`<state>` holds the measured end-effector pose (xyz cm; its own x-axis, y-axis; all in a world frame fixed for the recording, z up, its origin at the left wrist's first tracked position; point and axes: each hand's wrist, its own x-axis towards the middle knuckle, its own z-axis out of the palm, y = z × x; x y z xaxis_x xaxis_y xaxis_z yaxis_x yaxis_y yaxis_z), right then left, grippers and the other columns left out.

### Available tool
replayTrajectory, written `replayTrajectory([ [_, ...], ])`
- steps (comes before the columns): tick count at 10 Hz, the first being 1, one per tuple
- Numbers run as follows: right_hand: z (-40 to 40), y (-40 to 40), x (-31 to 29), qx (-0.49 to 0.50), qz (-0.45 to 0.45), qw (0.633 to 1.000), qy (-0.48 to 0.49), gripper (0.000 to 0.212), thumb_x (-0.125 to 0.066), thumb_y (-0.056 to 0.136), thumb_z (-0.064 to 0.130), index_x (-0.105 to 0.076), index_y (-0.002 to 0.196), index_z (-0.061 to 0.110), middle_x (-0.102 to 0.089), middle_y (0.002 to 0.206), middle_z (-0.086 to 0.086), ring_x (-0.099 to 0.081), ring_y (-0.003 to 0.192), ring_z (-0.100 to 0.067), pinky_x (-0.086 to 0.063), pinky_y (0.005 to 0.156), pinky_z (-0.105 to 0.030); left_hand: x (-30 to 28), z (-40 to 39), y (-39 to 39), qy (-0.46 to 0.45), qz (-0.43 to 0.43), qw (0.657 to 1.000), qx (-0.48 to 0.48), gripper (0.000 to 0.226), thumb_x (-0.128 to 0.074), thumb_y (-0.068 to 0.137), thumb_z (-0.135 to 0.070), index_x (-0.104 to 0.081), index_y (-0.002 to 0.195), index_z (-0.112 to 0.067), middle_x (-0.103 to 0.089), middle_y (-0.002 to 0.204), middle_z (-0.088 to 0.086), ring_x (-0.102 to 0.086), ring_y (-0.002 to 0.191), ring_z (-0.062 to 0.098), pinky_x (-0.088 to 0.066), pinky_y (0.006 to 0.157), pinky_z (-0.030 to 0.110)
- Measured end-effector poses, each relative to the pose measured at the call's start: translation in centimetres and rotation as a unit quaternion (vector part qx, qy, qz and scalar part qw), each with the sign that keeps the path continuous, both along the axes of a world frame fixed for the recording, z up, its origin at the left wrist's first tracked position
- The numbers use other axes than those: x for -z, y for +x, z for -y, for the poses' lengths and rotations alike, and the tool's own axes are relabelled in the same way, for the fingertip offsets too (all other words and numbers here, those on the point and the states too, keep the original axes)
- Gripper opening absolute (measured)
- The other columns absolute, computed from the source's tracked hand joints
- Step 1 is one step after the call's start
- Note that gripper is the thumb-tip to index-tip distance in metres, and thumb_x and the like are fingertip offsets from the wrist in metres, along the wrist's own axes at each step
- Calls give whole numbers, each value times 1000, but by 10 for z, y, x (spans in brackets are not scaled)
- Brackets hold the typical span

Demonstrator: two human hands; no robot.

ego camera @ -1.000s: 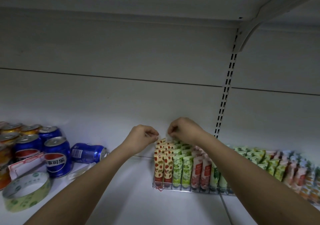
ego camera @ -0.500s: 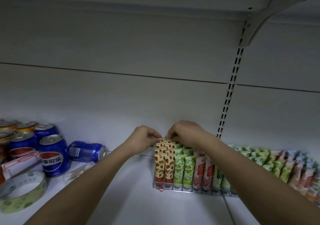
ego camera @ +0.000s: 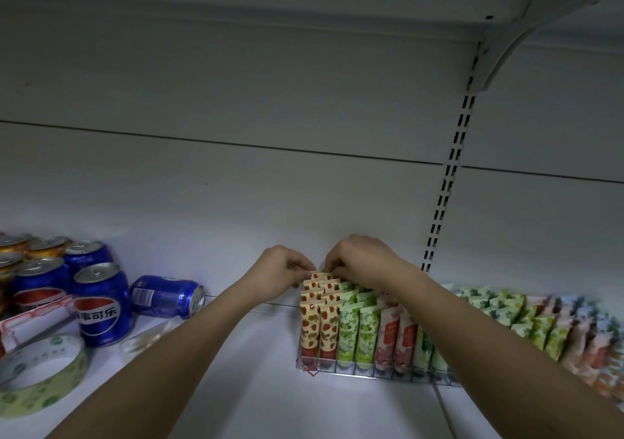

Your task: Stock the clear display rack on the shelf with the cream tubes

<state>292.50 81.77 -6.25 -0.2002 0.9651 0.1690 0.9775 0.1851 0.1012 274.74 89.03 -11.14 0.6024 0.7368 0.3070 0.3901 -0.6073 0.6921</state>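
Observation:
A clear display rack (ego camera: 368,372) stands on the white shelf, filled with rows of upright cream tubes: strawberry-print (ego camera: 319,327), green (ego camera: 356,332) and pink (ego camera: 393,337). Both my hands reach to the rack's back left corner. My left hand (ego camera: 278,271) and my right hand (ego camera: 359,258) pinch the top of the rearmost strawberry-print tube (ego camera: 319,274) from either side. Their fingertips nearly meet over it. My right forearm hides the rack's right part.
Blue and orange soda cans (ego camera: 98,303) stand at the left, one blue can (ego camera: 167,295) lying on its side. A roll of green-printed tape (ego camera: 40,374) lies at the front left. More cream tubes (ego camera: 540,320) line the shelf to the right. A slotted upright (ego camera: 445,181) runs up the back wall.
Both hands have stayed at the back of the strawberry column and lowered slightly onto the rear tube. The view has shifted a little.

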Motion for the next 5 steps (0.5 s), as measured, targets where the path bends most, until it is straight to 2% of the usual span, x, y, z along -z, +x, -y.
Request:
replayTrajectory([
  [2, 6, -1, 8, 4, -30, 999, 26, 20, -58, 92, 24, -73, 105, 28, -71, 105, 7, -63, 92, -15, -48, 74, -29, 0, 1, 1, -10, 3, 1000, -6, 14, -68, 88, -11, -77, 99, -13, -71, 78, -8, -63, 66, 8, -47, 60, 11],
  [3, 10, -2, 11, 19, -45, 998, 35, 20, -55, 95, 27, -72, 106, 26, -71, 106, 7, -62, 92, -15, -49, 76, -30, 0, 5, 1, -24, -2, 1000, -12, 15, -66, 89, -11, -75, 101, -12, -71, 80, -7, -65, 69, 12, -48, 61, 13],
  [4, 14, -2, 12, 39, -83, 995, 40, 23, -51, 97, 29, -72, 105, 23, -70, 103, 3, -61, 89, -17, -51, 79, -34, -2, 9, 1, -24, -2, 999, -27, 22, -60, 93, -12, -71, 112, -11, -70, 96, -4, -63, 76, 5, -47, 68, 9],
  [5, 18, -2, 13, 63, -118, 990, 53, 24, -49, 96, 26, -71, 103, 19, -70, 102, -1, -61, 88, -19, -52, 81, -36, -7, 20, 2, 1, 9, 998, -66, 27, -53, 98, -16, -66, 121, -13, -67, 119, -1, -60, 100, 6, -42, 87, 13],
])
